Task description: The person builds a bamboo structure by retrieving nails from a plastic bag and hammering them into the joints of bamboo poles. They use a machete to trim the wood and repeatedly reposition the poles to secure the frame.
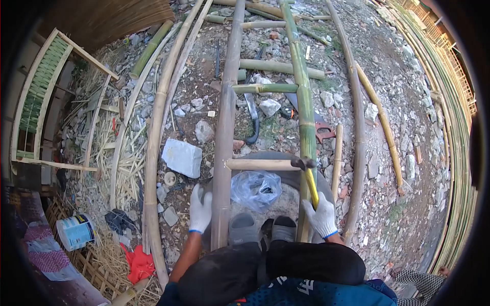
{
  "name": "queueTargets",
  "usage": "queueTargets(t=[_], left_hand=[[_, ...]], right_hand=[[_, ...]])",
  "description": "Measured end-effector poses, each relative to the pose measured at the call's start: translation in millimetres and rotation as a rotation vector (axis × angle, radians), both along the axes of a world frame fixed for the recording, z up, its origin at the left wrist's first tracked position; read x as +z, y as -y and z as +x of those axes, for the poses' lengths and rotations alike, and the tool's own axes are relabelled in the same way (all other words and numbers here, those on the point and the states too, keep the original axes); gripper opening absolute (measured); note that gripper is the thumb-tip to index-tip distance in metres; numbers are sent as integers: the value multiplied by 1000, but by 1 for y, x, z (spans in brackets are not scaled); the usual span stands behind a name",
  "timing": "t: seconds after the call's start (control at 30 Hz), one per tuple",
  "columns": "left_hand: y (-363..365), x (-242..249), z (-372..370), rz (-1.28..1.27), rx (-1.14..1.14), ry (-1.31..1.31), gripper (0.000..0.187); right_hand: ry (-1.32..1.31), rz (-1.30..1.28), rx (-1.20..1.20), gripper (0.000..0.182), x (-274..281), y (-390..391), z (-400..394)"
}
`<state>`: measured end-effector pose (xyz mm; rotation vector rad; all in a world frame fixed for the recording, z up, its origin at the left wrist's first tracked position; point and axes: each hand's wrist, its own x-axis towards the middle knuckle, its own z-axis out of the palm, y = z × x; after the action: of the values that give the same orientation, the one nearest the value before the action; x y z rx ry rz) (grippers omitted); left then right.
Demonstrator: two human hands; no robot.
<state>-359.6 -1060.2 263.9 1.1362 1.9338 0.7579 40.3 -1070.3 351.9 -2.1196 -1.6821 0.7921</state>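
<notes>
My right hand (321, 217), in a white glove, is wrapped round the yellow handle of a hammer (311, 184). The hammer's dark head lies over the right rail of a bamboo ladder (308, 133), by the end of its lowest rung (260, 164). My left hand (200, 209), also gloved, is beside the left rail (223, 148) with thumb and fingers apart and nothing in it. Between the rails, below that rung, sits a clear plastic bag (256, 189) with small dark items inside.
A pale stone block (182, 158) lies left of the ladder. A curved blade (252, 118) and a red-handled saw (323, 130) lie beyond the lowest rung. Long bamboo poles (162, 97) flank both sides. A white bucket (75, 232) and red cloth (139, 262) are at lower left.
</notes>
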Motion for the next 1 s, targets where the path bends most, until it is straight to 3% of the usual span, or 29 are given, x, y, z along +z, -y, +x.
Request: queueTargets(t=[0.07, 0.1, 0.2, 0.27, 0.43, 0.73, 1.0], left_hand=[[44, 9, -16, -64, 37, -8, 60], [72, 8, -24, -176, 33, -88, 61], [150, -12, -34, -381, 229, -234, 55], [197, -46, -46, -527, 319, -205, 58], [183, -13, -4, -743, 232, -148, 62], [178, 9, 13, -824, 151, -111, 69], [209, 55, 27, -862, 82, -67, 75]], right_hand=[[34, 5, -247, 39, -16, 47, 18], [-33, -82, -390, 38, 3, 62, 12], [-174, -436, -621, 52, -15, 121, 21], [-127, -541, -643, 53, -34, 137, 15], [-78, -624, -647, 56, -57, 138, 5], [-44, -665, -614, 61, -70, 141, 3], [-60, -662, -559, 65, -45, 181, -3]])
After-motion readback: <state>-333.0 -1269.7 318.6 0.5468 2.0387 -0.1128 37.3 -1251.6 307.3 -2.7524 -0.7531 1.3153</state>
